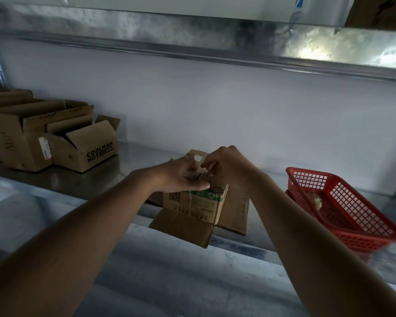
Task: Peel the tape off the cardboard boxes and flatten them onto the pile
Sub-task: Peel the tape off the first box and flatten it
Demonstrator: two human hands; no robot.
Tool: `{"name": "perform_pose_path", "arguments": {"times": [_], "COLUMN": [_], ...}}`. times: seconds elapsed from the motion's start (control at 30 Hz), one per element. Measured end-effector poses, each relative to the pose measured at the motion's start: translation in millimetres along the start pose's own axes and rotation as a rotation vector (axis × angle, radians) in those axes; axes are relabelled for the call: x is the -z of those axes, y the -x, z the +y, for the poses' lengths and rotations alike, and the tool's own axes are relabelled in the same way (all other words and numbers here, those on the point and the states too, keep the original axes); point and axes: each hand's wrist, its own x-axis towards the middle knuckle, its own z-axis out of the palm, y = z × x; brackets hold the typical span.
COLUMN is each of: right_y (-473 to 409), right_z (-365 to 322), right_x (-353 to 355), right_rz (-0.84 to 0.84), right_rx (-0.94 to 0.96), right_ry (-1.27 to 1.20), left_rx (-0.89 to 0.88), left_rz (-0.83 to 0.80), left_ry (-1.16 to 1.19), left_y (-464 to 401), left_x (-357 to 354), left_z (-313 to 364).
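Head view showed the left hand (183,173) gripping the small box (197,202) while the right hand (222,165) pinched tape (199,159), which risked tearing short.

Box in hands (192,202) mid-shelf; open boxes (55,136) well left of it, basket (343,209) to its right.
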Motion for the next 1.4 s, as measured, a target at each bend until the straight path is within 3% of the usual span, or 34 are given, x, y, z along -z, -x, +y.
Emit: {"name": "perform_pose_path", "arguments": {"times": [0.23,0.57,0.8,0.93,1.03,1.1,1.27,1.4], "right_y": [-15,-25,-25,-25,-20,-17,-12,-14], "right_z": [5,9,10,14,13,10,6,8], "right_x": [-16,-27,-29,-23,-20,-21,-17,-15], "right_rz": [0.046,0.198,0.274,0.348,0.374,0.369,0.396,0.471], "right_rx": [-0.077,-0.413,-0.567,-0.719,-0.686,-0.61,-0.402,-0.213], "right_ry": [-0.005,-0.356,-0.515,-0.87,-1.111,-1.118,-0.984,-0.554], "left_rx": [-0.002,0.153,0.197,0.143,0.093,0.067,0.087,0.096], "left_rz": [-0.017,-0.156,0.008,-0.052,-0.126,-0.135,-0.093,-0.091], "left_ry": [0.024,-0.148,-0.382,-0.422,-0.453,-0.442,-0.414,-0.365], "left_y": [1,-7,-11,-10,-11,-10,-10,-6], "left_x": [4,33,-20,-11,3,11,7,6], "left_z": [-3,17,39,21,6,2,26,30]}}
